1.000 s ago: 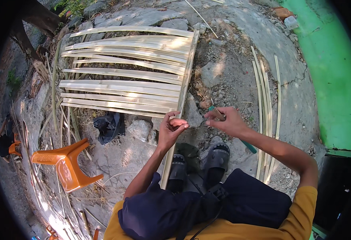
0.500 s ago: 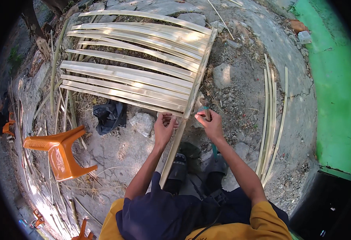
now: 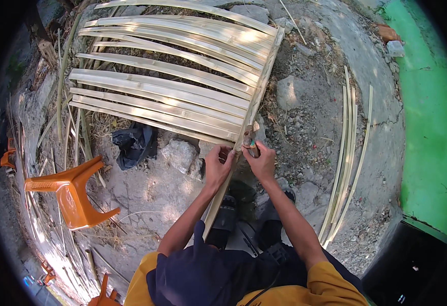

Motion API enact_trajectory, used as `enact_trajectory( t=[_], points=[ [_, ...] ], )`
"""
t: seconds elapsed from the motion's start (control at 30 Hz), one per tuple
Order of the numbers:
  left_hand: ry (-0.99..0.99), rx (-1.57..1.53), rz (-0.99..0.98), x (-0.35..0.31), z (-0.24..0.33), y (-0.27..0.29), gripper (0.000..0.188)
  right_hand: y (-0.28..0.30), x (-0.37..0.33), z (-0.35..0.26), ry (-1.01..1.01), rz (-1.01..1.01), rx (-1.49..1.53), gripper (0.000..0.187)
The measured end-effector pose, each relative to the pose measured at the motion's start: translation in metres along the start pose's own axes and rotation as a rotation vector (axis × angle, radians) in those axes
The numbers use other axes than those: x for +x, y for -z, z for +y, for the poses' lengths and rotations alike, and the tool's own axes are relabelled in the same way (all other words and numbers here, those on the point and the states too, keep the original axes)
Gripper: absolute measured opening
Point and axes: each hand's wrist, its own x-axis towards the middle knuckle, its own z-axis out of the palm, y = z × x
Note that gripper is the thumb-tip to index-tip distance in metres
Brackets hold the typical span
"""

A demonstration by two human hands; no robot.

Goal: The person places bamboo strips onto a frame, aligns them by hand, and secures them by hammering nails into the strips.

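The wooden rail (image 3: 260,92) lay between the two hands, and the right hand (image 3: 262,163) had just brought a hammer-like tool (image 3: 249,136) in to its edge, so both hands now met at one spot. The right gripped that tool; the left hand (image 3: 217,166) curled just left of the rail, whether pinching anything I couldn't tell, below slats (image 3: 157,86) running leftward from it.
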Motion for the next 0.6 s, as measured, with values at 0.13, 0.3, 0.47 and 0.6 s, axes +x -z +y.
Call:
enact_trajectory(
  t=[0.13,0.3,0.47,0.6],
  points=[
    [-0.003,-0.028,0.022,-0.003,0.001,-0.010,0.016,0.001,0.000,0.000,0.004,0.006,-0.068,0.027],
    [0.142,-0.232,0.052,-0.003,-0.010,-0.018,0.017,-0.004,-0.001,0.001,0.050,0.011,-0.077,0.026],
    [-0.070,-0.002,0.108,-0.002,-0.003,-0.016,0.023,-0.001,0.001,0.003,0.090,0.027,-0.086,0.024],
    [-0.199,0.106,0.071,0.004,-0.002,-0.014,0.031,-0.001,0.002,0.001,0.042,0.034,-0.044,0.024]
  ],
)
